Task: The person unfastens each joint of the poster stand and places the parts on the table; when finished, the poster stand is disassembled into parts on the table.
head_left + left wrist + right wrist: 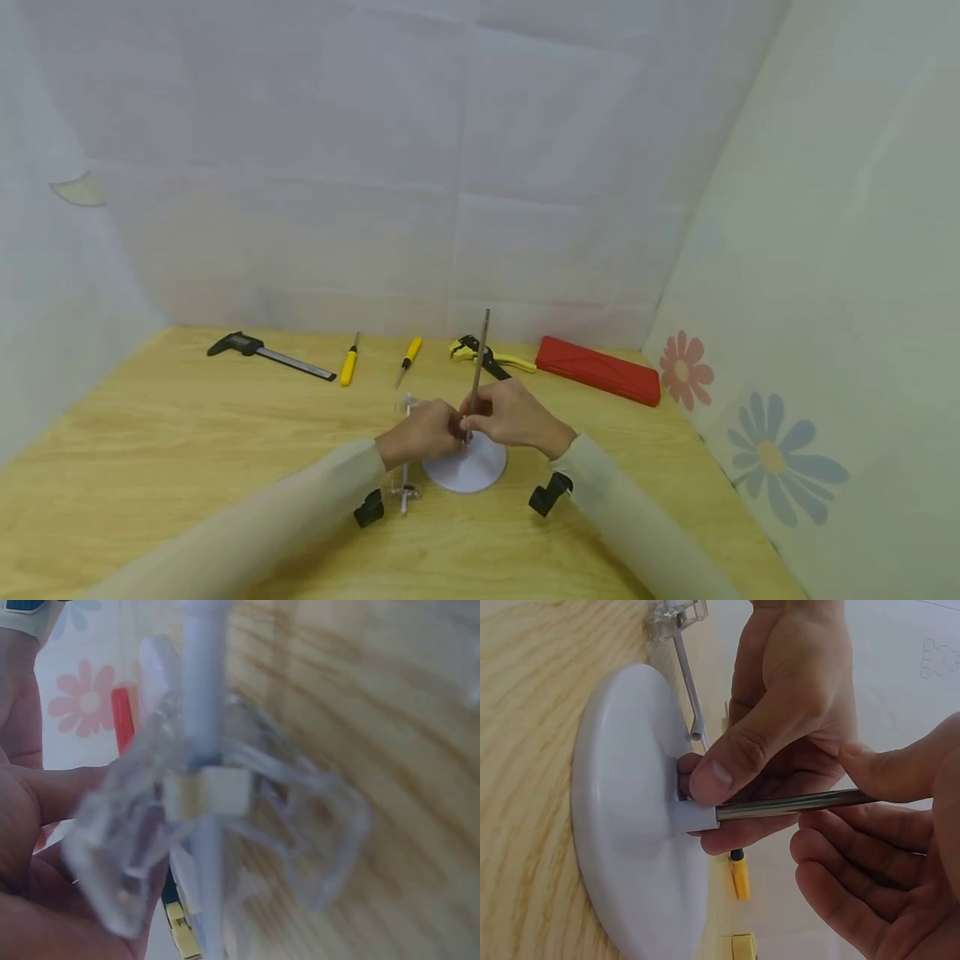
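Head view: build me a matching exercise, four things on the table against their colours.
Things:
1. case
2. round base
3. rod
4. calipers

Colours:
A. white
B. black and grey
C. red
D. bare metal

Pairs: 1-C, 2-A, 3-D, 4-B.

Counts, taken around the round white base [468,471]: one metal rod [477,367] rising from it; two hands [420,433] [513,414] just above it. Behind it: two yellow-handled screwdrivers [348,364] [408,354], one caliper [262,350], one yellow-handled plier-like tool [487,354], one red case [600,369]. Beside it: apparently two clear clips [405,493] [407,404].
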